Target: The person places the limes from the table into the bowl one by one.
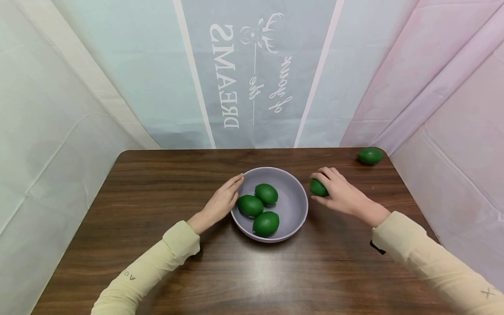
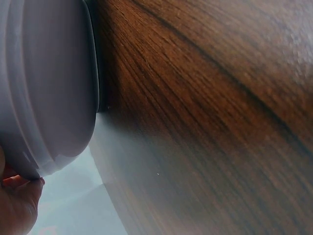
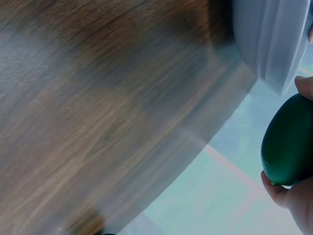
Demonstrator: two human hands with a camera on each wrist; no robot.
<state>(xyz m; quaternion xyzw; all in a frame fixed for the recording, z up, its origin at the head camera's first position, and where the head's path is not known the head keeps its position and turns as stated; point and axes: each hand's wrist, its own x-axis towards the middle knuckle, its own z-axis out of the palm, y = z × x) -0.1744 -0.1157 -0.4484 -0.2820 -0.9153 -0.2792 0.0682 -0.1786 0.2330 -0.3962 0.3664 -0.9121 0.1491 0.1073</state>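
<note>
My left hand [image 1: 222, 199] lies along the left rim of a greyish-purple bowl [image 1: 293, 205], its fairly straight fingers touching the edge. In the left wrist view, fingertips [image 2: 30, 193] show right at the bowl's rim. Inside the bowl rest three dark green limes [image 1: 266, 224], grouped toward its left side. To the right of the bowl, my right hand [image 1: 340, 190] grips another green lime [image 1: 318, 188] between thumb and fingers. That lime [image 3: 288, 142] appears smooth and oval in the right wrist view, beside the bowl's outer wall [image 3: 266, 39].
A single lime [image 1: 370, 155] sits at the table's back right corner. The dark wooden table [image 1: 157, 183] is bounded by a printed cloth [image 1: 256, 131] behind and pale cloth walls on both sides.
</note>
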